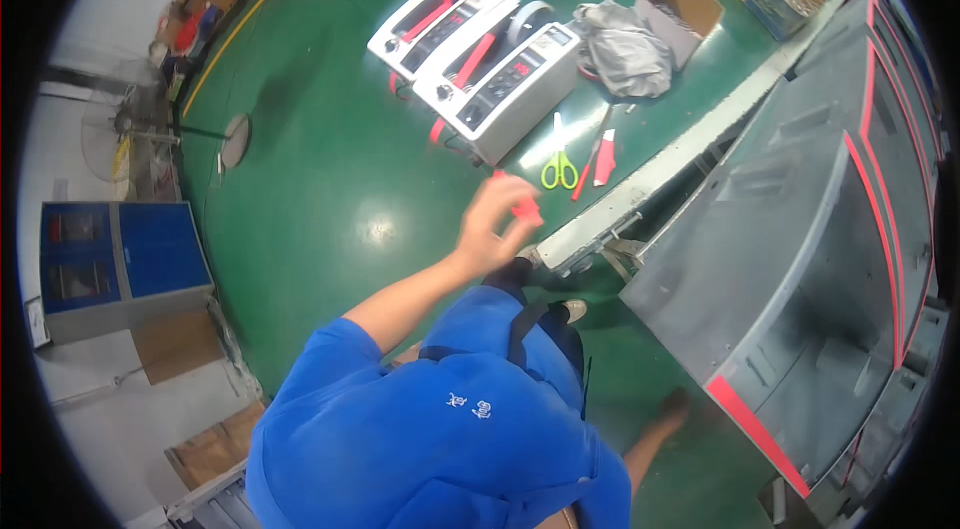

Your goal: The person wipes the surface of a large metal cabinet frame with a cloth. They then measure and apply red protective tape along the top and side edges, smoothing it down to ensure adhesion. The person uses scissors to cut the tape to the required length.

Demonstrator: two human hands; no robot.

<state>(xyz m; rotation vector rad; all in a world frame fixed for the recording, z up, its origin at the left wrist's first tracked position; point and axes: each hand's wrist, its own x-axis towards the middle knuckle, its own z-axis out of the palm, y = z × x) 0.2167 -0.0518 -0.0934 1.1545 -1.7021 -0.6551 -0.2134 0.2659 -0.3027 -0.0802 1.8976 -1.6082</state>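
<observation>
Head: tape [527, 210] in left hand [492, 221], filled bin [775, 13]

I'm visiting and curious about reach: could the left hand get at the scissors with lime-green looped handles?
Probably yes: the left hand is near the scissors, with nothing visible standing between them, though it seems to pinch a small, bright red strip that might hamper grasping.

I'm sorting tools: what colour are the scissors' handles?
The scissors' handles are bright yellow-green, best seen in the head view.
</observation>
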